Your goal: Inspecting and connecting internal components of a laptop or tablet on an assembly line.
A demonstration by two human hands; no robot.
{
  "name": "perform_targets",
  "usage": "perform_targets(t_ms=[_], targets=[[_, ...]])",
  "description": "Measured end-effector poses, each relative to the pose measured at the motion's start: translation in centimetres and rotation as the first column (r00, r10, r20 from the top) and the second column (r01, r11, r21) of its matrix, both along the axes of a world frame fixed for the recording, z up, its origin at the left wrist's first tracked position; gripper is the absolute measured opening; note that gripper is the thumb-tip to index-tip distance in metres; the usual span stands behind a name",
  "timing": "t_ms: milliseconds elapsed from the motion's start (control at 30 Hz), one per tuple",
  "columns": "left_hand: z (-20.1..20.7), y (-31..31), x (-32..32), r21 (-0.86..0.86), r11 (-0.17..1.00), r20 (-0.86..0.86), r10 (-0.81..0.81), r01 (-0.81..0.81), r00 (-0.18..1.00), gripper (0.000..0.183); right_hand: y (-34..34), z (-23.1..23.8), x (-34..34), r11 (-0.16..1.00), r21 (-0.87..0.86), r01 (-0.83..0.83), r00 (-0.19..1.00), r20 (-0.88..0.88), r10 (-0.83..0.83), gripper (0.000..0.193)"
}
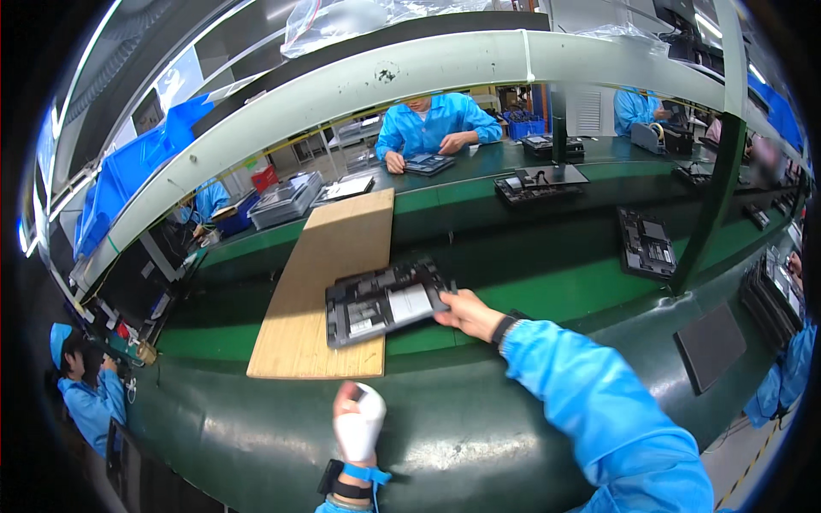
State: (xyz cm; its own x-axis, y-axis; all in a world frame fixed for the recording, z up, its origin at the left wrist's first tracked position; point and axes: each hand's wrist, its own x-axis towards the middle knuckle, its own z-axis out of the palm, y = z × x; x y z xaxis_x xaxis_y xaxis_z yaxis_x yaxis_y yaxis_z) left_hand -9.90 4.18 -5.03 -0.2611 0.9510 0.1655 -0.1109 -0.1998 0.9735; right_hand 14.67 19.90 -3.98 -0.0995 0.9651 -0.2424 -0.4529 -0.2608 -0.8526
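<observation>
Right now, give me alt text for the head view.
A right hand grips a black device with exposed internals over a wooden board on a green bench. The left hand, partly covered in white, is nearer the wearer; a co-worker in blue is opposite.

Opened laptop base [385, 303] over the wooden board [329, 256], right grip [469, 314] on the base's right edge, white-covered left grip [357, 421] in front of the board, dark panel [711, 346] on green tabletop [479, 393] well right of the board
</observation>
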Motion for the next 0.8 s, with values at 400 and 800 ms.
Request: perform_targets(t_ms=[400,800], targets=[[-1.0,-0.1,0.2,0.065,0.912,-0.83,-0.177,0.406,0.529,0.009,-3.2,2.5,25.0,0.803,0.485,0.348,-0.207,0.875,-0.438,0.022],[0.1,0.2,3.3,0.025,0.899,-0.831,-0.224,0.437,0.509,0.016,-6.0,-1.6,42.2,0.212,0.519,0.828,-0.539,0.841,0.048,0.039]])
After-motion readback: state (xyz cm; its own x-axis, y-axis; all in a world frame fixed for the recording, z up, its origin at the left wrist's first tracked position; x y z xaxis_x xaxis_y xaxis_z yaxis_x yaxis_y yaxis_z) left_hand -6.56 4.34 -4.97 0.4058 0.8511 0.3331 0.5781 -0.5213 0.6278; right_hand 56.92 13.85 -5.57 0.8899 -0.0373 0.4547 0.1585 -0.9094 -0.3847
